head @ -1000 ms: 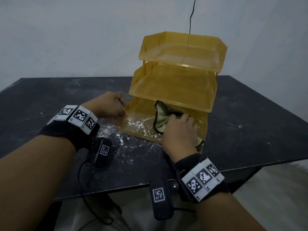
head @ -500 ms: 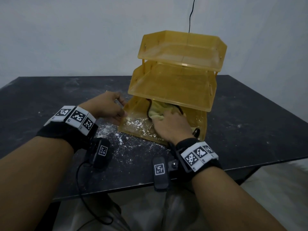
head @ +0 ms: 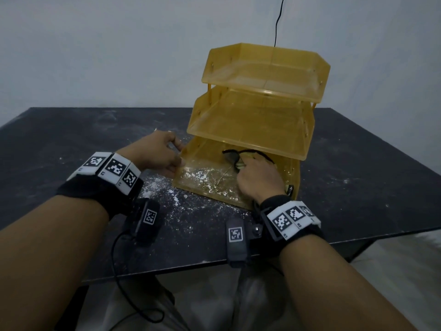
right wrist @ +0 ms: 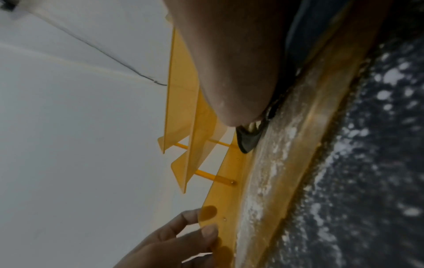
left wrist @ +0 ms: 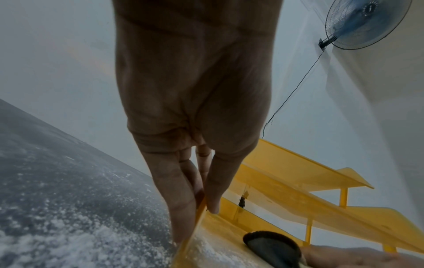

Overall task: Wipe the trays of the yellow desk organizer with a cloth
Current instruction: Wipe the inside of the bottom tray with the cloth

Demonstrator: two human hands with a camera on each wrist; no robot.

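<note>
The yellow desk organizer [head: 257, 115] has three stacked trays and stands on the black table. White powder [head: 202, 175] lies on the front left of the bottom tray's floor. My right hand [head: 250, 163] is inside the bottom tray, its fingers curled on a crumpled cloth [head: 232, 158] with a dark edge. Most of the cloth is hidden under the hand and the middle tray. The right wrist view shows the cloth [right wrist: 249, 139] pressed on the powdery floor. My left hand [head: 177, 161] pinches the bottom tray's left wall, seen close as fingers [left wrist: 181, 208] and thumb clamping that wall [left wrist: 197, 217].
More powder [head: 167, 194] is scattered on the table [head: 71, 139] in front of and left of the organizer. The table's front edge runs just beneath my wrists. A thin cord [head: 278, 20] hangs on the wall behind, and a wall fan [left wrist: 367, 23] is mounted above.
My right hand has pushed the cloth farther back into the bottom tray, so less cloth shows. My left hand has kept its hold on the tray's left wall.
</note>
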